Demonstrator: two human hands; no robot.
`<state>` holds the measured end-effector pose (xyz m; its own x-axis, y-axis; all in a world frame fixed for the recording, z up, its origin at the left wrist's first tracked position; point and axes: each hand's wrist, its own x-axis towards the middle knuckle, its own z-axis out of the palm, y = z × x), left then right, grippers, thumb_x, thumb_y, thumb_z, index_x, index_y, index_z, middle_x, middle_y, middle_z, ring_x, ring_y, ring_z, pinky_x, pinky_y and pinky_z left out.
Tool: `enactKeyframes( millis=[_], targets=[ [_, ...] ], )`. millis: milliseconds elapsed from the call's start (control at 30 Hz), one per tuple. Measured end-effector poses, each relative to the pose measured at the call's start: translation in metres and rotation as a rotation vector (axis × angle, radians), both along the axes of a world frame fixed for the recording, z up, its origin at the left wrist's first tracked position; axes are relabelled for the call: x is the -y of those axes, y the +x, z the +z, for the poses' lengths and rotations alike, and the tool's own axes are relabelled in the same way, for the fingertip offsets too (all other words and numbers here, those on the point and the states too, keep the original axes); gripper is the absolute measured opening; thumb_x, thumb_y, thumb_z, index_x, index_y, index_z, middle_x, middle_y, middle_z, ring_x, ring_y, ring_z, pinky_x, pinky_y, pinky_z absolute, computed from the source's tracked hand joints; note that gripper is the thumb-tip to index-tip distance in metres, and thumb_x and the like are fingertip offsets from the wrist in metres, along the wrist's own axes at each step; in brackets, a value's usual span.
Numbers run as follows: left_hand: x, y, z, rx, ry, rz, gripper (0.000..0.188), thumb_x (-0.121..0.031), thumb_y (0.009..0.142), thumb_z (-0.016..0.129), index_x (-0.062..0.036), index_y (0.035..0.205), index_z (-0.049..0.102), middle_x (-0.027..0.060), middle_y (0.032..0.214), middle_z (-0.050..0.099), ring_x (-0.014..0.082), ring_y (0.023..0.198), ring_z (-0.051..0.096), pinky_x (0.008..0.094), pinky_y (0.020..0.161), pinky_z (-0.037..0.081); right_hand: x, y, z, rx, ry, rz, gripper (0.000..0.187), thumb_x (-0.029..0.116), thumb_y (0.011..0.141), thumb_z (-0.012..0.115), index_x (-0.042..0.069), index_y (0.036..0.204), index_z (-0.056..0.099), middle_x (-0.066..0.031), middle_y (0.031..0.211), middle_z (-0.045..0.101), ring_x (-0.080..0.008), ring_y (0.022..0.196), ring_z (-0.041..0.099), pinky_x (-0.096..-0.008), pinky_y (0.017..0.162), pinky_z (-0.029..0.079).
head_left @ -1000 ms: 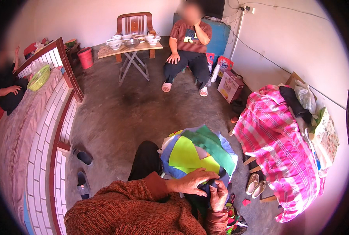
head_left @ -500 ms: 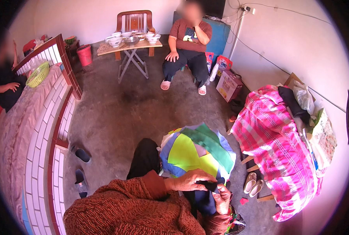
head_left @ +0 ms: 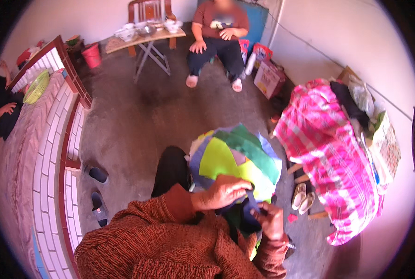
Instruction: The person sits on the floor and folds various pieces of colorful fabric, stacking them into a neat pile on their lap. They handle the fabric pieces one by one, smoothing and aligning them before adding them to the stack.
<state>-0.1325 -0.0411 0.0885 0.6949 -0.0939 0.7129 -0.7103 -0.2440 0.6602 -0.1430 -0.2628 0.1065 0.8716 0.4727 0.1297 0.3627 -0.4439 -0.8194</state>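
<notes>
Between my two hands a dark navy strip of cloth (head_left: 253, 201) is held up over my lap. The fingers of my left hand (head_left: 222, 191) pinch its upper end. Lower and to the right, my right hand (head_left: 270, 220) grips the cloth between thumb and fingers. More dark fabric hangs below, partly hidden by my hands and sleeves. Just beyond my hands lies a patchwork cloth (head_left: 216, 160) in green, yellow-green, blue and white, spread over something round that I cannot make out.
Right of me, a pink plaid cloth (head_left: 326, 162) covers wooden-legged furniture, with pale shoes (head_left: 302, 199) beside it. Dark slippers (head_left: 97, 175) lie on the floor at left, near a white-tiled bed edge (head_left: 49, 162). Ahead are a seated person (head_left: 219, 42) and a folding table (head_left: 144, 39) with bowls.
My hands have drawn slightly apart, with a strip of the dark cloth now showing between them. The view has tilted down. The seated person has lowered a hand from the face.
</notes>
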Motion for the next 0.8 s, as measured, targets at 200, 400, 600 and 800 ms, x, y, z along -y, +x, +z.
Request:
enactKeyframes(
  millis=[200,400,600,800],
  targets=[
    [-0.04,0.016,0.03,0.141,0.278,0.016,0.019,-0.018,0.07,0.077,-0.0101,0.077,0.062,0.0043,0.06,0.058,0.0218,0.055,0.06,0.0343,0.05,0.045,0.01,0.018,0.025,0.409,-0.249,-0.183,0.033,-0.006,0.059,0.063,0.004,0.09,0.064,-0.0123,0.085,0.063,-0.0347,0.082,0.06,-0.0411,0.073,0.046],
    [-0.069,0.044,0.057,0.26,0.638,0.085,0.02,-0.007,0.069,0.069,-0.0092,0.083,0.057,0.0069,0.071,0.057,0.0249,0.063,0.06,0.0376,0.052,0.046,0.008,0.06,0.049,0.67,-0.386,-0.235,0.027,-0.003,0.063,0.055,0.007,0.087,0.063,-0.0098,0.079,0.061,-0.0312,0.077,0.059,-0.0392,0.071,0.043],
    [-0.091,0.107,0.087,0.464,0.679,0.476,0.014,-0.001,0.07,0.063,-0.0083,0.08,0.056,0.0066,0.074,0.049,0.0255,0.069,0.057,0.0375,0.057,0.046,-0.003,0.126,0.066,1.047,-0.372,-0.489,0.032,-0.003,0.069,0.054,0.013,0.095,0.065,-0.0073,0.08,0.062,-0.0257,0.075,0.06,-0.0377,0.072,0.044],
    [-0.098,0.142,0.028,0.417,0.766,0.643,0.012,-0.006,0.069,0.062,-0.0125,0.078,0.058,0.0042,0.076,0.047,0.023,0.076,0.053,0.0366,0.074,0.043,0.004,0.183,-0.005,1.116,-0.46,-0.587,0.021,0.005,0.078,0.056,0.016,0.091,0.068,-0.0025,0.105,0.068,-0.0202,0.104,0.062,-0.0376,0.089,0.044]
  ],
)
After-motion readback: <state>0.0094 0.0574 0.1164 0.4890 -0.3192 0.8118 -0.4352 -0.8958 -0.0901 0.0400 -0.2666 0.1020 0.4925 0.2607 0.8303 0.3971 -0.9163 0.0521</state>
